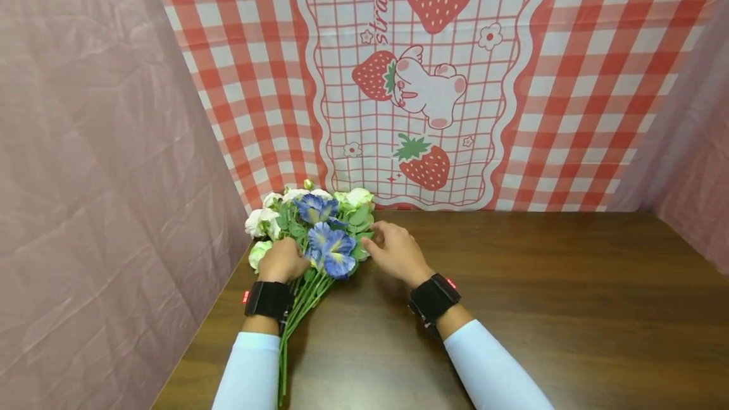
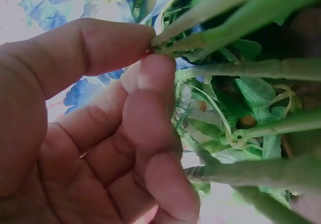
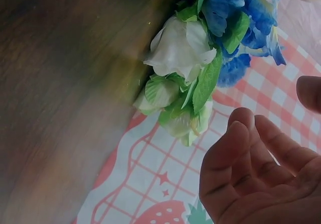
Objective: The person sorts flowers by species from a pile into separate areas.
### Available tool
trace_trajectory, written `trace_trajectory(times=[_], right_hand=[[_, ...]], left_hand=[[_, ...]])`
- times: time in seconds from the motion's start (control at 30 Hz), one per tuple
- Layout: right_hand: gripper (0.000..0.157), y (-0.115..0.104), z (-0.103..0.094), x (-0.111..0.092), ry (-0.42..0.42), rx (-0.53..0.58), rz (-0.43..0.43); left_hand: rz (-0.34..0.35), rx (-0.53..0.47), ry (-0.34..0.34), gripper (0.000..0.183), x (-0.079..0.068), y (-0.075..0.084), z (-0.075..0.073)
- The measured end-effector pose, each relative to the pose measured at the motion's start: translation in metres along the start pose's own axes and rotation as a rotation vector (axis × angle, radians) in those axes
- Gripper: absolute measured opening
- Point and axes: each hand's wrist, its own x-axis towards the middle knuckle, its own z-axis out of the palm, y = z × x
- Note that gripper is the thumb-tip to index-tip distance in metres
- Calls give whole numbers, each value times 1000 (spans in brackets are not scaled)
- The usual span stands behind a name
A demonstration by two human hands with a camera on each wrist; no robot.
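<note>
Flowers [image 1: 296, 228] in a loose bunch on the left part of the desk [image 1: 541, 309], blooms toward the checked cloth [image 1: 592, 81], green stems [image 1: 310, 299] toward the near edge. At far left, pink curtain [image 1: 114, 176]. Next, white blooms [image 1: 261, 223] on the bunch's left side, then left hand [image 1: 281, 260] among the flowers, thumb and forefinger pinching a thin stem [image 2: 188, 45], other fingers curled; black band [image 1: 266, 299] around the wrist. Just right of that, two blue blooms [image 1: 336, 250]. Farther right, right hand [image 1: 397, 252] close beside green leaves [image 1: 360, 219], thumb apart from softly bent fingers; cannot tell whether touching a leaf.
</note>
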Motion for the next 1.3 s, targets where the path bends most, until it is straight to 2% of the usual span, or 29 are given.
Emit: trace_trajectory(times=[0.13, 0.37, 0.57, 0.67, 0.8, 0.97, 1.1, 1.3], right_hand=[[37, -2, 1, 0, -24, 26, -6], [40, -7, 6, -1, -142, 106, -20], [39, -11, 9, -4, -206, 98, -28], [38, -12, 10, -4, -209, 105, -28], [37, -16, 7, -4, -201, 173, -37], [40, -24, -4, -2, -248, 339, -58], [38, -31, -12, -2, -257, 436, -92], [32, -40, -21, -4, -213, 487, -102]], left_hand=[[13, -26, 18, 45, -1, 1, -2], [47, -94, 51, 51, -9, 11, -14], [118, -89, 176, 41, -17, 22, -25], [165, -107, 240, 40, -21, 28, -30], [245, -152, 304, 40, -29, 40, -38], [325, -212, 334, 19, -35, 63, -48], [352, -250, 329, 17, -39, 79, -54], [393, -292, 364, 16, -42, 100, -53]])
